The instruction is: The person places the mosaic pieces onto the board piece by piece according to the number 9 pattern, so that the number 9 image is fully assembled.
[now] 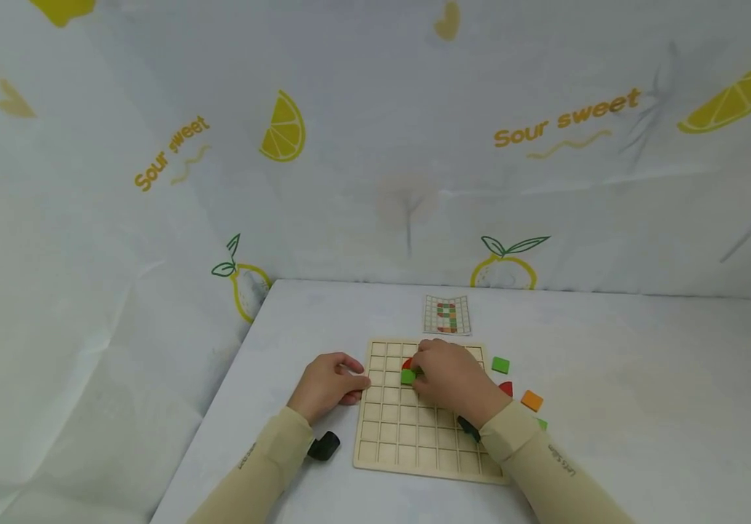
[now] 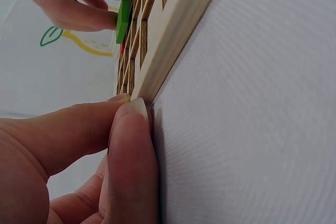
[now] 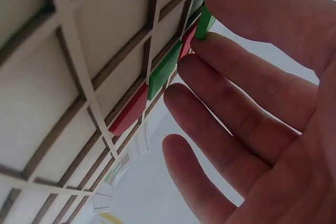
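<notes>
A pale wooden board (image 1: 388, 433) with a grid of square cells lies flat on the white table. My left hand (image 1: 328, 384) pinches its left edge between thumb and forefinger, seen close in the left wrist view. Over the upper part of the board, my right hand (image 1: 452, 378) pinches a green square tile (image 3: 206, 22) between thumb and forefinger, its other fingers spread apart. A red tile (image 3: 131, 111), another green tile (image 3: 165, 70) and a second red tile (image 3: 188, 40) sit in a row of cells beside those fingers. My right hand hides part of the row in the head view.
Behind the board lies a pattern card (image 1: 447, 316) with a coloured grid. Loose to the right are a green tile (image 1: 501, 364), a partly hidden red piece (image 1: 506, 388), an orange tile (image 1: 532, 400) and another green piece (image 1: 541, 423). A lemon-print cloth (image 1: 349, 204) hangs behind.
</notes>
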The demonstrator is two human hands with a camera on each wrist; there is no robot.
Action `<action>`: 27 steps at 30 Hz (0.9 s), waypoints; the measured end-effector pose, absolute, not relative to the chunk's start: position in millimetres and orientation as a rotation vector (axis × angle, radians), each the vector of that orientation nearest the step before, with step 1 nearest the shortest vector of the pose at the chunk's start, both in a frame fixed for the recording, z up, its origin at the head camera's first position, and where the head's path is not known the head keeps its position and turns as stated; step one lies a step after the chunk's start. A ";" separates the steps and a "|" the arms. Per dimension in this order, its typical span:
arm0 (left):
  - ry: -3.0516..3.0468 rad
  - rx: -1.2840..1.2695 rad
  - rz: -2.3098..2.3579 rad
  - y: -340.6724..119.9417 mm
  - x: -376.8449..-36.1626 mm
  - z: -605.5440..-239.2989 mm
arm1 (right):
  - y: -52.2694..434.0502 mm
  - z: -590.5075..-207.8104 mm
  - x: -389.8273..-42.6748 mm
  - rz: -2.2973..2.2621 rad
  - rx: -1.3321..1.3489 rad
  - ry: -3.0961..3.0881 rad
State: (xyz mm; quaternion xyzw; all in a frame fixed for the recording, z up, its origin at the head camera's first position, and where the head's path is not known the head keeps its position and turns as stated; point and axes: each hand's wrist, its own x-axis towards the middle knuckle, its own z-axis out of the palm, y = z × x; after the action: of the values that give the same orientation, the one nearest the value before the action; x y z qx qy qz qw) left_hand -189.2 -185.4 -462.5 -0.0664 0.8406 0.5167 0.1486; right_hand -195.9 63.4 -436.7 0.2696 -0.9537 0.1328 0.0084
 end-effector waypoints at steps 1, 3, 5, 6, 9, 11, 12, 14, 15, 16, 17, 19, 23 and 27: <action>2.416 -0.193 1.486 -185.3 -189.0 -462.7 | 62.8 -436.8 -195.2 0.409 0.851 -2.977; 2.415 -0.194 1.487 -185.1 -189.1 -462.8 | 62.1 -437.3 -194.5 0.388 0.854 -2.971; 2.411 -0.195 1.493 -184.8 -189.6 -462.7 | 61.7 -437.0 -194.0 0.368 0.851 -2.969; 2.413 -0.193 1.494 -184.8 -189.8 -462.6 | 61.7 -437.1 -194.0 0.358 0.848 -2.971; 2.417 -0.188 1.492 -184.9 -190.2 -462.7 | 61.1 -437.1 -193.9 0.353 0.845 -2.971; 2.420 -0.186 1.490 -185.3 -190.1 -463.3 | 60.9 -437.9 -194.0 0.356 0.845 -2.977; 2.421 -0.186 1.488 -185.5 -189.9 -463.4 | 60.8 -438.5 -194.1 0.363 0.842 -2.982; 2.421 -0.188 1.488 -185.7 -190.0 -463.6 | 60.7 -439.4 -194.4 0.361 0.840 -2.985; 2.423 -0.186 1.486 -185.7 -190.0 -463.5 | 60.8 -439.9 -194.6 0.356 0.838 -2.987; 2.424 -0.183 1.485 -185.6 -190.1 -463.5 | 60.8 -440.2 -194.6 0.353 0.836 -2.988; 2.426 -0.181 1.484 -185.5 -190.2 -463.4 | 60.8 -440.3 -194.7 0.356 0.833 -2.987; 2.430 -0.177 1.480 -185.3 -190.4 -463.0 | 60.7 -440.3 -194.7 0.351 0.831 -2.984; 2.434 -0.178 1.479 -185.3 -190.7 -462.5 | 60.4 -439.8 -194.5 0.357 0.824 -2.986; 2.429 -0.180 1.485 -185.1 -190.5 -462.2 | 60.5 -438.7 -193.7 0.350 0.825 -2.990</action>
State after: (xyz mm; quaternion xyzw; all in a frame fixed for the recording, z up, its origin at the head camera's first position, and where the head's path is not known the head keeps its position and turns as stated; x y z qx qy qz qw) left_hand -190.5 -185.1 -462.2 -0.0624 0.8426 0.5152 0.1437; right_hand -193.7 60.5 -438.7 0.2642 -0.9579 0.1120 0.0102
